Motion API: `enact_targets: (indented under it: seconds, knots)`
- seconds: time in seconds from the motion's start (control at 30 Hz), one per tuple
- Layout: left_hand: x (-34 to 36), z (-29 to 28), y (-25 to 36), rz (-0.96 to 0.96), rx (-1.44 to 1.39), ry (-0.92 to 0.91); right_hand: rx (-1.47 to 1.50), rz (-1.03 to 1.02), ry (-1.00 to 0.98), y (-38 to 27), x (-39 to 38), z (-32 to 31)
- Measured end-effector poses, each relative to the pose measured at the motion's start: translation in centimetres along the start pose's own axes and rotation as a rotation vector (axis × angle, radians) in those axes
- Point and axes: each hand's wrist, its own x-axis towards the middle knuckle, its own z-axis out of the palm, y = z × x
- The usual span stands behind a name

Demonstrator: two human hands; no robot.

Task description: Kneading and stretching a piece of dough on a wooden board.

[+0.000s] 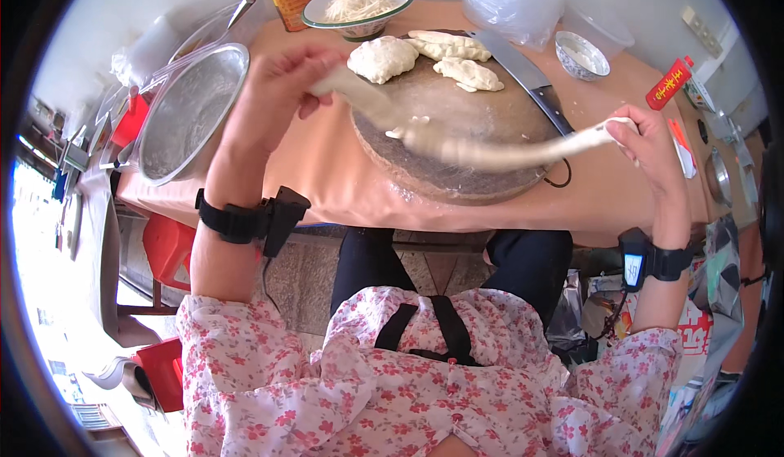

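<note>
With our right hand [645,141] we are pinching one end of a strip of dough [502,156], the thumb pressing onto it and the other fingers curling in close. With our left hand [282,88] we are gripping the other end between thumb and fingertips; this hand is blurring, so we cannot tell how tightly the fingers are closing.

Between our hands the strip is running left to right, its long axis crossing in front of us. From the left it is slanting down, sagging in a blur over the round board [482,182], then rising toward the right. We cannot tell whether its low middle is touching the wood.

Beyond it, three lumps of dough [382,59] are lying on the board's far side, and a knife [516,65] is resting to their right, its blade pointing away from us. Farther out, a metal bowl [189,114] is standing beside our left forearm [237,171], and a bowl of pale shreds [400,9] is standing behind the board.
</note>
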Motion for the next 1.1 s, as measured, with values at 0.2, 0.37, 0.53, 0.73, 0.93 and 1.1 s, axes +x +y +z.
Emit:
enact_targets:
  seconds: [0.2, 0.37, 0.53, 0.73, 0.93, 1.1]
  knots:
    - [-0.2, 0.4, -1.2, -0.087, 0.239, -0.026, 0.108, 0.007, 0.11, -0.1, 0.3, 1.3]
    - [0.1, -0.8, -0.2, -0.011, -0.491, 0.216, 0.208, -0.042, 0.094, -0.7, -0.4, 1.6]
    - [-0.4, -0.8, -1.8, -0.243, 0.046, -0.108, 0.069, 0.03, 0.021, -0.4, -0.4, 1.5]
    - [0.9, -2.8, -2.6, -0.149, -0.167, 0.047, 0.128, 0.023, 0.098, 0.6, 0.1, 0.7]
    - [-1.7, -2.4, -1.0, -0.191, -0.172, -0.186, 0.08, 0.108, -0.083, -0.9, -2.7, 0.9]
    - [2.3, -2.3, -3.4, -0.079, -0.591, 0.126, 0.161, -0.071, 0.266, -0.7, 1.1, 1.1]
